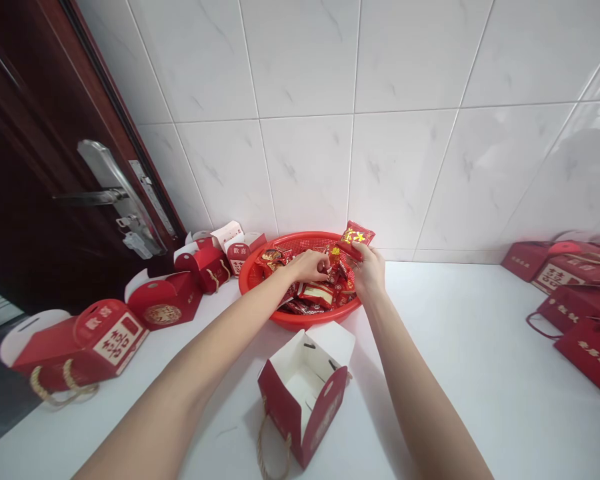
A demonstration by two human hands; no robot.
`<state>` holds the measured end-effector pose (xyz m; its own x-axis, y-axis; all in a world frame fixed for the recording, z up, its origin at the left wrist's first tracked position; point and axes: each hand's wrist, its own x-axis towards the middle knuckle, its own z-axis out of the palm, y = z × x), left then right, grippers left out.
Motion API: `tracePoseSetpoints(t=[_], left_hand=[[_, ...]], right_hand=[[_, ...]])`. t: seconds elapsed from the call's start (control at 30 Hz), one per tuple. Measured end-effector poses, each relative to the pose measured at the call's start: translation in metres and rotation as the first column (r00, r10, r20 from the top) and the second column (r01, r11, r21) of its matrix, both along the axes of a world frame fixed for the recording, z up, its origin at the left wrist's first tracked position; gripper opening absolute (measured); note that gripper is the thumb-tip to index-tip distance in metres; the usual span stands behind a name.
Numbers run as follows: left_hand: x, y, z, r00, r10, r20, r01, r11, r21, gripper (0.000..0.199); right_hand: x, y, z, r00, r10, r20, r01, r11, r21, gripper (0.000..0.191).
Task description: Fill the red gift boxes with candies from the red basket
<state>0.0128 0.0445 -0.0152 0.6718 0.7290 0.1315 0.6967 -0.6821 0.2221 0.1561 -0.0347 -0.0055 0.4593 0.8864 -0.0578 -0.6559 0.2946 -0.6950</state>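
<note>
Gripping a red packet (359, 234) with yellow print in the right hand (370, 272), by the far right edge of the red basket (253, 287). Curling the left hand (310, 265) among the wrapped snacks (319, 295) in the basket — cannot tell whether grasping one. Can see an open red box (325, 417) on the white table (465, 340), in front of the basket, plus upright boxes (167, 300) near the door (40, 120) and red cartons (593, 350) at far right.

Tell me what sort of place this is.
It looks like a room indoors, perhaps in a home: there is a dark reddish-brown door with a metal lever handle, and a marbled tile wall behind the white tabletop.
</note>
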Motion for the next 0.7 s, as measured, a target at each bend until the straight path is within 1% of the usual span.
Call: tracePoseSetpoints(t=[0.07, 0.13, 0.2, 0.3, 0.37, 0.5, 0.6, 0.7], left_hand=[[0.000, -0.001, 0.000, 1.000, -0.006, -0.015, 0.007, 1.000, 0.026, 0.014], [0.001, -0.003, 0.000, 0.999, -0.006, -0.039, 0.008, 0.999, 0.048, 0.011], [0.003, -0.005, 0.000, 0.997, -0.014, -0.075, 0.017, 0.999, 0.044, 0.007], [0.006, -0.007, 0.002, 0.988, -0.046, -0.147, 0.051, 0.998, 0.028, 0.009], [0.007, -0.007, 0.001, 0.984, -0.065, -0.165, 0.070, 0.997, 0.023, 0.009], [0.008, -0.002, -0.005, 0.992, -0.088, -0.087, 0.084, 0.995, -0.047, 0.007], [0.008, 0.002, -0.012, 0.997, -0.041, -0.066, 0.033, 0.993, -0.110, 0.007], [0.008, 0.004, -0.017, 0.999, 0.017, -0.042, -0.021, 0.996, -0.092, 0.010]], right_hand=[[0.000, 0.000, 0.000, 1.000, -0.004, 0.010, 0.004, 1.000, 0.003, 0.013], [0.000, 0.001, -0.001, 0.999, -0.005, 0.034, 0.004, 1.000, 0.014, 0.014], [0.001, 0.002, -0.003, 0.998, -0.005, 0.055, 0.004, 1.000, 0.021, 0.015], [0.002, 0.004, -0.005, 0.998, -0.002, 0.059, 0.001, 1.000, 0.015, 0.015], [0.002, 0.004, -0.006, 0.998, 0.004, 0.061, -0.005, 1.000, 0.016, 0.015], [0.002, 0.004, -0.006, 0.997, 0.001, 0.076, -0.003, 1.000, 0.022, 0.015], [0.001, 0.003, -0.005, 0.997, 0.011, 0.070, -0.012, 1.000, 0.015, 0.013], [0.001, 0.002, -0.005, 0.998, 0.015, 0.058, -0.016, 1.000, 0.004, 0.013]])
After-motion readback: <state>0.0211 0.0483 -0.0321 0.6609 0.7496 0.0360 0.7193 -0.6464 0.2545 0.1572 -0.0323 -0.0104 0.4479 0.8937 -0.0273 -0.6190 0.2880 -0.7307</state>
